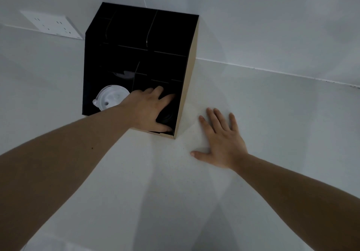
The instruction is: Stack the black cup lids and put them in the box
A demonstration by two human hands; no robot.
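A black box (136,30) with inner dividers and a brown cardboard side stands on the white counter against the wall. My left hand (150,107) reaches into its front right compartment, fingers curled around a dark stack of black cup lids (165,117) that is barely visible in the shadow. White lids (110,98) sit in the front left compartment. My right hand (220,139) lies flat on the counter just right of the box, fingers spread, holding nothing.
A white wall socket (53,25) sits at the back left. The counter (272,114) meets the wall along a seam running behind the box. Several compartments at the back of the box are too dark to read.
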